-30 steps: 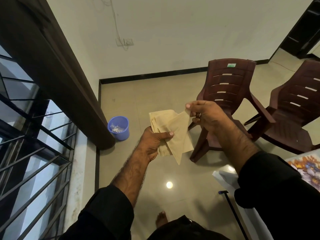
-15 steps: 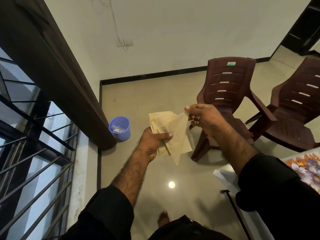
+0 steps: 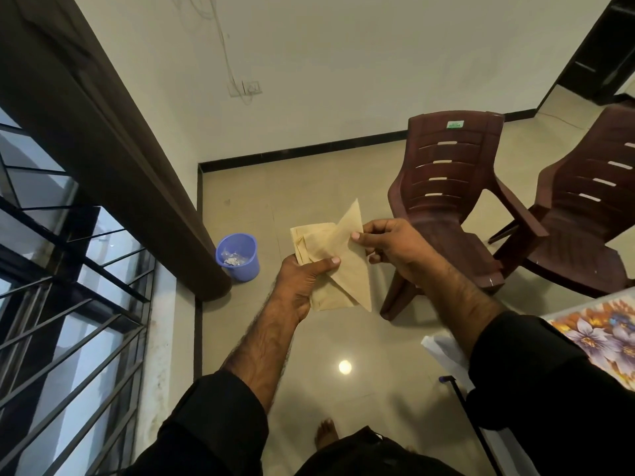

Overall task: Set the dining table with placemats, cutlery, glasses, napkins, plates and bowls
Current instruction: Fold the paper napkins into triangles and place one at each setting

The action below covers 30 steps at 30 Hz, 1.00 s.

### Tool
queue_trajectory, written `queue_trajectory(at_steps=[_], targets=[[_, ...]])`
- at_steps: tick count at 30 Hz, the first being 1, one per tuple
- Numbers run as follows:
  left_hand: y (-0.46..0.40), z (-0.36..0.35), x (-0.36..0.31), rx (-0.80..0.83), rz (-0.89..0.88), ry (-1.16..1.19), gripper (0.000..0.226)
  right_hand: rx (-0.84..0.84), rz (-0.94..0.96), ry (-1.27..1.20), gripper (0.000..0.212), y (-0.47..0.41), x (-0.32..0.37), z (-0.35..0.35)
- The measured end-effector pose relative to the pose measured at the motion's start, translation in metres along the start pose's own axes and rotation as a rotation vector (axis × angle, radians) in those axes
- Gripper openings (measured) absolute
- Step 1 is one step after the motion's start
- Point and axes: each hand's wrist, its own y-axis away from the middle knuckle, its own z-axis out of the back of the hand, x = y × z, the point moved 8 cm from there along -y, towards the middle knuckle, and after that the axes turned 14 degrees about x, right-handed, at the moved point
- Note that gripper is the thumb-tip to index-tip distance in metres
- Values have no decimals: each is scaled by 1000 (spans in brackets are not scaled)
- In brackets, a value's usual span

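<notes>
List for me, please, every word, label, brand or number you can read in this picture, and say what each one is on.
No text here can be read.
Green sticker on the top of the nearer brown chair's backrest: it carries light print, too small and blurred to read.
Napkins held by the left hand and right hand: plain, no print.
Blue bin: no label shows.
Floral tablecloth: a flower pattern only, no words.
</notes>
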Motion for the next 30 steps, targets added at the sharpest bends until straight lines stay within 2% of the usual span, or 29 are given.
queue_trajectory(at_steps=[4,14,19,22,26,30], targets=[[-3,-9,2,-25,-25,88,52,38,-40,63,24,8,-21,-5],[1,-23,1,-170,-94,79,28,187,-110,161,20,45,-57,26],[15,-71,24,-82,-48,-9,37,75,16,25,33,44,-38,56],[26,-100,41,-68,-43,-51,39,89,81,-41,32,45,-31,63],[47,-125,43,-179,-101,-13,28,122,89,-44,30,73,-50,69],[63,-141,42,-270,-139,-10,31,191,78,-39,21,121,-82,72]])
